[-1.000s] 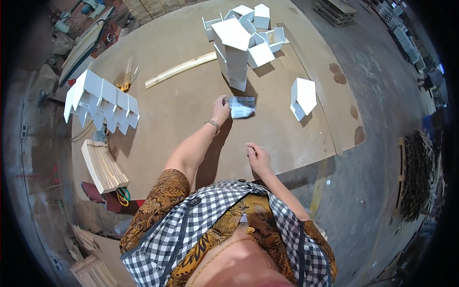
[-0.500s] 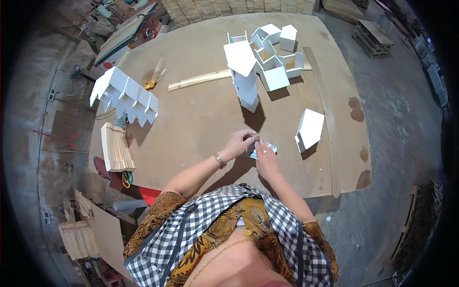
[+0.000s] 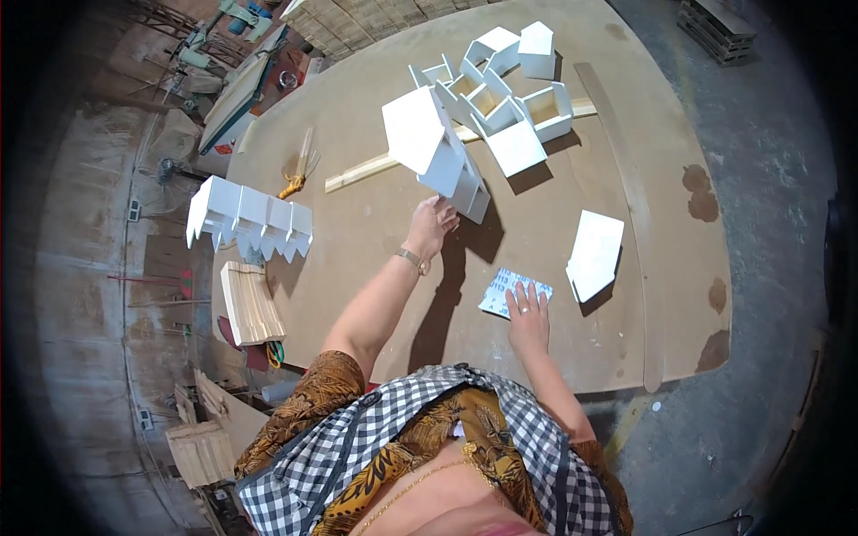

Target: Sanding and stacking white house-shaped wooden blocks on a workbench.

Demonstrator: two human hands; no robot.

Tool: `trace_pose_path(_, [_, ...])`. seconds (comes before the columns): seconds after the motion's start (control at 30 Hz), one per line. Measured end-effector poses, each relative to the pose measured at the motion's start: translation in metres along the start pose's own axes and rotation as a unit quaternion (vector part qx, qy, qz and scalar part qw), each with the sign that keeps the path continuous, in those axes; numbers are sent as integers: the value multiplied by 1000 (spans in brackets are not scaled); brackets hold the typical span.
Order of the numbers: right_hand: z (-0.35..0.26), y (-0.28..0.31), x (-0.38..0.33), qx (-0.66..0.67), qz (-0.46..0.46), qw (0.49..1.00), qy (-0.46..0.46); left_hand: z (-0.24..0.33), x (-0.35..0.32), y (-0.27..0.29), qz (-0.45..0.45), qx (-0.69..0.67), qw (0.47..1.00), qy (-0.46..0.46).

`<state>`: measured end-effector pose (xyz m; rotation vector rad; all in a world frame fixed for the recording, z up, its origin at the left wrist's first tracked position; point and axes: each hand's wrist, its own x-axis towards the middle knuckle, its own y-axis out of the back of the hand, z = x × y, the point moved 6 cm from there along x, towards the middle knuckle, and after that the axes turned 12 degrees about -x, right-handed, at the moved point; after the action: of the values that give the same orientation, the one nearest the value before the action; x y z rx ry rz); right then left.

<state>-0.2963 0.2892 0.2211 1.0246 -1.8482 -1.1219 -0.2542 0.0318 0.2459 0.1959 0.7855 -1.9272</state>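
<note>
My left hand reaches out to the lower part of a stack of white house-shaped boxes. Its fingers are loosely bent and apart beside the boxes; I cannot tell if they touch. Flat on the board lies a sheet of sandpaper, its pale printed backing up. My right hand rests on its right side with fingers spread. Just right of that hand sits a single white house-shaped box. More white boxes are grouped beyond the stack.
A row of white pointed boxes stands at the left, behind bundled wooden mouldings. Orange-handled scissors lie near a long wooden strip. A thin flat strip runs down the table's right side.
My left hand has left the sandpaper and moved away from me to the stack. My right hand now lies flat on the sheet, which shows more. The view has shifted.
</note>
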Motion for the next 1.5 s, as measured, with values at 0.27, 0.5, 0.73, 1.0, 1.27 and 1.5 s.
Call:
trace_pose_path(0.27, [1,5,2,25,-41,999,-14,-22,-4,-11,9,-103,995,16])
trace_pose_path(0.5, [5,-10,1,53,-68,996,-37,-26,-2,-10,59,-165,984,34])
trace_pose_path(0.73, [4,-24,-2,49,-108,992,-35,-43,2,-11,6,-252,960,119])
trace_pose_path(1.0, [1,-27,-1,52,-95,994,-30,-34,3,-22,-54,-276,959,34])
trace_pose_path(1.27, [-8,-37,-5,53,-101,993,-30,-31,4,-15,-63,-294,954,26])
trace_pose_path(1.5, [-11,-34,-4,57,-104,992,-39,-29,6,-13,-78,-300,950,29])
